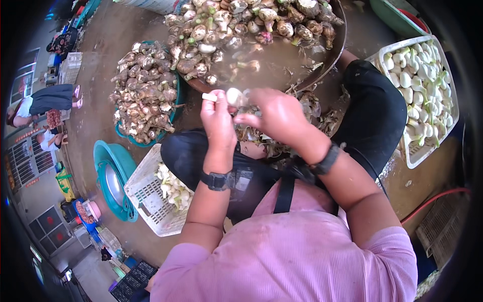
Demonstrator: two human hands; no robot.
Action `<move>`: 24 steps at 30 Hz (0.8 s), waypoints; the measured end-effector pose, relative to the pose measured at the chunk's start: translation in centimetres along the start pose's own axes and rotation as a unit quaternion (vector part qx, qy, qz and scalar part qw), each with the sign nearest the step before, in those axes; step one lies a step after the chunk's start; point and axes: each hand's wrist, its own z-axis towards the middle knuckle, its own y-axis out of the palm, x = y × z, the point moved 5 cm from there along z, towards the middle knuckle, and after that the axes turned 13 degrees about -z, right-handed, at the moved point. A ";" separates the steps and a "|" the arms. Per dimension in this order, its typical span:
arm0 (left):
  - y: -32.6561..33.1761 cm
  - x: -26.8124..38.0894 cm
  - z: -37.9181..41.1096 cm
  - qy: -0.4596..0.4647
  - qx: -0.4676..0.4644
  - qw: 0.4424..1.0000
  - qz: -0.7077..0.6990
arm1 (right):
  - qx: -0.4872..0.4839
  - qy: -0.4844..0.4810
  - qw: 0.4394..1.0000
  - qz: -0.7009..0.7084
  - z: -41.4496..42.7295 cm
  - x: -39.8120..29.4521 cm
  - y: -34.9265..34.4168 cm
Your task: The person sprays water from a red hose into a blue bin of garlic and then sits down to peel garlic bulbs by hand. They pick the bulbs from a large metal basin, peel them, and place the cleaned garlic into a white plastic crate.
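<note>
Between finger and thumb of my left hand [219, 119] is a garlic-like bulb [234, 97], its skin stripped to white. A pale cut stem end [209, 97] sticks out on the other side of these fingers. My right hand [277, 115] is beside the bulb, blurred by motion, its thumb pointing towards my left hand. Whether its fingers grip skin or touch the bulb cannot be made out. Beyond both hands, a wide brown basin [337, 62] holds murky water and many unpeeled bulbs [222, 19]. Loose peelings [260, 137] lie below the hands, between my legs.
Unpeeled bulbs [145, 92] heap over a teal tub at left. A white crate [145, 200] with some peeled bulbs stands by my left knee, beside teal basins [113, 158]. Another crate [411, 160] of peeled bulbs is at right, near a red hose [434, 198]. People [49, 100] are far left.
</note>
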 end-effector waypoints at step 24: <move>2.7 -7.8 -0.3 -0.331 0.103 0.892 -0.291 | -0.148 0.065 0.942 -0.295 7.4 14.1 19.0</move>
